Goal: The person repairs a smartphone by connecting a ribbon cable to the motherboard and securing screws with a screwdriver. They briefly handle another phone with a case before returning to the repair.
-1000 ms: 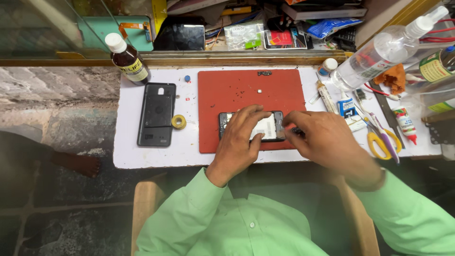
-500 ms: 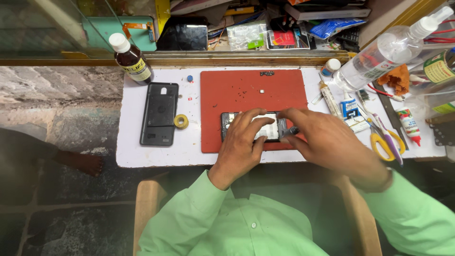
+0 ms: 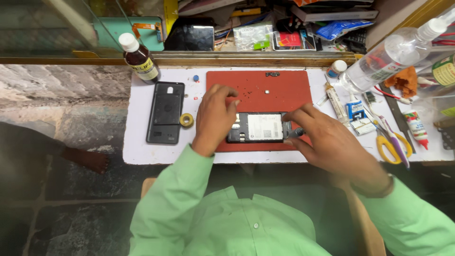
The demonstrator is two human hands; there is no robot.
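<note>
Nearest my chest, on the red mat [image 3: 275, 85] at the front edge of the white desk [image 3: 137, 151], the opened phone [image 3: 258, 127] lies flat with its back off, so its insides face up; my left hand [image 3: 213, 118] presses its left end, fingers curled and closed on nothing, to keep it from sliding; my right hand [image 3: 327, 142] pinches a small dark tool [image 3: 296, 133] at the phone's right end; left of the mat, set aside, lie the black back cover [image 3: 165, 113] and a little yellow tape roll [image 3: 186, 120]; farther right, yellow-handled scissors [image 3: 389, 144]; at the far edge stands a brown bottle [image 3: 139, 58].
</note>
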